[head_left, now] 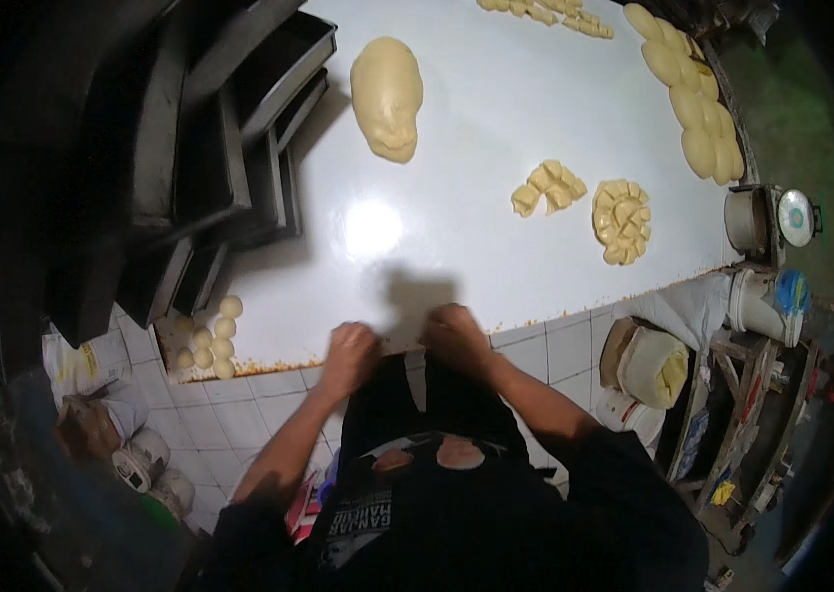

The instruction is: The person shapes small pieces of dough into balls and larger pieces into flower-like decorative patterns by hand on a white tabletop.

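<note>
Left hand (353,355) and right hand (456,337), centre of the head view, both at the near edge of the table (496,266), backs up, fingers tucked from sight; how tightly closed, or on what, one cannot tell. Cut dough (550,187) lies up and to the right, nearer the right hand, just beside a round cluster (622,222). Balls (224,328) sit lower left, nearer the left hand. And up top, the big dough (385,99), well apart from both, long axis nearly straight up the frame.
</note>
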Demonstrator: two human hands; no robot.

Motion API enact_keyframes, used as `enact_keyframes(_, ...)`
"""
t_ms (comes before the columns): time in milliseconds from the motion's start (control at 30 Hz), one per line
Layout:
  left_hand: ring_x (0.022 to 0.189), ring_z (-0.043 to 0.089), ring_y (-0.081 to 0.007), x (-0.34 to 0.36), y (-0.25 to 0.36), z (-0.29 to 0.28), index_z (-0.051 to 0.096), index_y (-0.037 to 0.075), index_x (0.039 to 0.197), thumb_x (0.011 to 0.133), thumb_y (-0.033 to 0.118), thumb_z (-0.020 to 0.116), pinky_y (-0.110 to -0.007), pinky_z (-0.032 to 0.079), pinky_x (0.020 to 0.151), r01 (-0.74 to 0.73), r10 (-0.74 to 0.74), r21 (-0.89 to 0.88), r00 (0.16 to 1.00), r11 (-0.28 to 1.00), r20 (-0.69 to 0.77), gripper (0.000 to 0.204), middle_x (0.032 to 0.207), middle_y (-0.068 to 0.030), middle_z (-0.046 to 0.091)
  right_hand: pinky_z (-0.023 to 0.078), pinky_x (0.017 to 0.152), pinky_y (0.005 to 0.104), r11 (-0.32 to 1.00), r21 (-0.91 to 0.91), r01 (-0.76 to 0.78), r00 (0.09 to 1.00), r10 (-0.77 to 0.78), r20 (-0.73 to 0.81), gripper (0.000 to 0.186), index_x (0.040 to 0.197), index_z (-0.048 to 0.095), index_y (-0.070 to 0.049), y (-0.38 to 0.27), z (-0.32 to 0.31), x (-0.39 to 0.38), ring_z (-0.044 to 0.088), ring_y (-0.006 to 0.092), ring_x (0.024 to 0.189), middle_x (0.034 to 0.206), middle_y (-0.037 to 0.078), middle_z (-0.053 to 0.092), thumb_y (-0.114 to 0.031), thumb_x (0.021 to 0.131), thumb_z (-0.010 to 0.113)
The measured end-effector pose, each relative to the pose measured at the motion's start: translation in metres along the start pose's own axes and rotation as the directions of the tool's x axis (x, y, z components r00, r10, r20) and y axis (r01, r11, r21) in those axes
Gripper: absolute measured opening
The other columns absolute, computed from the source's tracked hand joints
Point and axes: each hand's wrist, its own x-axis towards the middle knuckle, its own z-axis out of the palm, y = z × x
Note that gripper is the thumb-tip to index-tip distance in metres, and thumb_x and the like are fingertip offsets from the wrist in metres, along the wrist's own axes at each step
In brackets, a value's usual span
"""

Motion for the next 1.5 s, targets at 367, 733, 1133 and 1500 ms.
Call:
enact_keyframes(367,0.1,0.06,-0.0333,-0.002,-0.014,-0.021,0.069,0.008,0.097,0.087,0.025,0.081,-0.047,0.045,0.091,-0.051,0.063,0.078,0.986,0.996,-0.155,0.022,0.105,-0.0137,0.064,0.049,0.096,0.0535,0.989,0.137,0.047,0.995,-0.058,0.081,0.027,0.099,0.073,-0.007,0.013,-0.028,0.019,0.066,0.0332,0.104,0.106,0.014,0.07,-0.031,0.089,0.08)
enact_keyframes(733,0.101,0.06,-0.0382,0.023,0.012,-0.02,0.07,0.007,0.099,0.094,0.025,0.074,-0.052,0.045,0.088,0.327,-0.265,0.118,0.892,0.938,-0.365,0.019,0.104,-0.0156,0.067,0.044,0.08,0.0475,0.931,-0.101,0.351,0.899,-0.365,-0.242,0.022,0.088,0.065,-0.01,0.038,-0.043,0.049,0.058,0.032,0.093,0.094,0.01,0.062,-0.025,0.086,0.081)
enact_keyframes(1133,0.11,0.059,-0.0359,0.094,0.068,0.028,0.064,0.01,0.1,0.091,0.024,0.077,-0.05,0.046,0.096,0.459,-0.464,-0.166,0.676,0.873,-0.573,0.021,0.106,-0.014,0.064,0.044,0.087,0.0496,0.969,-0.045,0.243,0.9,-0.242,-0.362,0.022,0.09,0.064,-0.011,0.017,-0.033,0.09,0.058,0.0356,0.098,0.096,0.014,0.062,-0.029,0.091,0.077)
enact_keyframes(1500,0.101,0.065,-0.0382,0.031,0.06,0.055,0.068,0.008,0.095,0.082,0.029,0.082,-0.052,0.049,0.089,0.471,-0.453,-0.048,0.808,0.881,-0.376,0.028,0.099,-0.0172,0.067,0.045,0.086,0.0488,0.819,0.037,0.573,0.802,-0.551,-0.228,0.032,0.089,0.064,-0.01,0.017,-0.02,0.062,0.059,0.0346,0.099,0.103,0.015,0.064,-0.035,0.086,0.082)
